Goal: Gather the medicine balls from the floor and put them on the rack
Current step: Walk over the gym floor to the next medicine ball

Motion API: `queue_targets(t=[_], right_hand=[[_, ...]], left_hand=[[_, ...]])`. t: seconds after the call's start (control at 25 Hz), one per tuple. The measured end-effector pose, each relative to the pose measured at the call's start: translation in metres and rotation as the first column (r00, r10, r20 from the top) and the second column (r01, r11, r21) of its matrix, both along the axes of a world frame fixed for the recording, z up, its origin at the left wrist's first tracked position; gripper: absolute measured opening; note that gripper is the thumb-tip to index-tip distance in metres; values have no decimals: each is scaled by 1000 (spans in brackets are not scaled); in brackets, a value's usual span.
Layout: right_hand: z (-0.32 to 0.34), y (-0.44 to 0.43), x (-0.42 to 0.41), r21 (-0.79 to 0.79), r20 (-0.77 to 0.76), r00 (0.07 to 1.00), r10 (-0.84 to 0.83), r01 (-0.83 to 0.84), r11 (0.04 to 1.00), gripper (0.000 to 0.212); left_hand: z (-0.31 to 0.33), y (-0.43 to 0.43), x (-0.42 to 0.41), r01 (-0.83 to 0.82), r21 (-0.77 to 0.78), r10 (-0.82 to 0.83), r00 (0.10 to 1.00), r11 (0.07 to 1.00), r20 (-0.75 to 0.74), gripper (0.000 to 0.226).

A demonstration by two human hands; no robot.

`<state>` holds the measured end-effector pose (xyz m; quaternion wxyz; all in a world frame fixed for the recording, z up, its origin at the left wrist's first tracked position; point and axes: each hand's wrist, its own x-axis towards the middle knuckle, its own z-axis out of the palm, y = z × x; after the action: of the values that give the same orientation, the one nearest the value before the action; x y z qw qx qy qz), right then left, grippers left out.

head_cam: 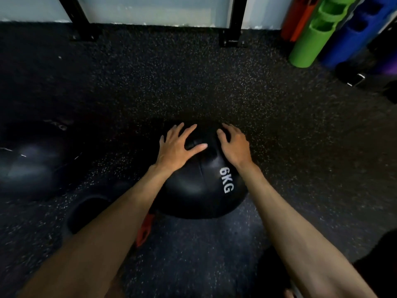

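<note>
1. Okay, black medicine ball [199, 186] marked "6KG" in white sits on the speckled rubber floor [193, 82], dead centre, just in front of the person.
2. Left hand [178, 147]: flat on the ball's top left, fingers spread and straight, thumb pointing across the seam. Resting on it, not wrapped round it.
3. Right hand [234, 145]: on the ball's top right, fingers bent over the far curve, cupping it. Fingertips are blurry.
4. Both forearms are bare and reach in from the bottom edge, one each side of the ball.
5. Second ball [28, 162], also dark, is on the floor at far left, well apart from the first. It is blurred, no marking readable.
6. Dark rounded thing [86, 214] is near the left forearm; cannot tell what it is.
7. Small red-orange item [145, 229] is on the floor beside the ball's near left edge, partly hidden by the left arm.
8. Two black metal posts [232, 33] stand at the back against the pale wall [150, 9].
9. Far right corner: foam rollers lean together, green [309, 44], blue [352, 35], orange [297, 20].
</note>
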<state>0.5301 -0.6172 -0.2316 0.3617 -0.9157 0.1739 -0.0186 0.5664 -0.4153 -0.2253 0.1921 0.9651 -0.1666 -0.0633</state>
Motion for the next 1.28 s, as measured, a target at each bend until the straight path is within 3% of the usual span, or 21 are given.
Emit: queue_targets(t=[0.08, 0.2, 0.32, 0.4, 0.48, 0.56, 0.64, 0.72, 0.8, 0.92, 1.08, 1.2, 1.28], right_hand=[[5, -4, 9, -85, -72, 992, 108, -114, 990, 70], [12, -23, 49, -48, -191, 964, 185, -198, 979, 77], [0, -54, 99, 51, -228, 958, 175, -168, 985, 85], [-4, -74, 128, 168, -216, 960, 179, -144, 975, 87], [-8, -91, 156, 261, -182, 971, 157, -107, 960, 64], [-11, -108, 183, 247, -148, 987, 70, -32, 968, 45], [-12, -119, 197, 184, -112, 994, -7, 28, 983, 40], [-10, -118, 194, 162, -19, 1000, 20, -17, 987, 35], [-8, -107, 171, 129, 115, 987, 114, -128, 983, 40], [-11, -88, 131, -55, 202, 951, 234, -228, 972, 63], [-12, -106, 176, -25, 152, 970, 190, -188, 982, 66], [-9, -130, 236, 134, 86, 992, 91, -102, 986, 65], [-3, -148, 270, 187, -21, 1000, -12, 15, 982, 59]], left_hand=[[3, -15, 34, -96, 0, 96, 993, 995, -69, 88], [7, -45, 70, -247, 6, 245, 959, 969, -141, 82], [12, -73, 83, -330, -25, 329, 944, 944, -32, 63], [11, -83, 76, -289, -14, 289, 957, 957, 25, 62], [7, -87, 58, -237, -4, 237, 970, 972, 60, 69], [4, -93, 42, -242, -39, 244, 967, 969, 72, 75], [9, -102, 42, -298, -47, 298, 954, 953, -10, 74], [20, -109, 61, -364, -28, 356, 923, 931, -144, 72], [33, -114, 92, -461, -11, 443, 858, 887, -259, 72], [40, -122, 142, -557, 23, 535, 784, 830, -313, 71], [38, -142, 192, -483, 59, 481, 838, 874, -257, 69], [35, -134, 218, -271, -42, 256, 942, 962, -216, 75], [29, -124, 231, -114, -62, 96, 966, 992, -240, 86]])
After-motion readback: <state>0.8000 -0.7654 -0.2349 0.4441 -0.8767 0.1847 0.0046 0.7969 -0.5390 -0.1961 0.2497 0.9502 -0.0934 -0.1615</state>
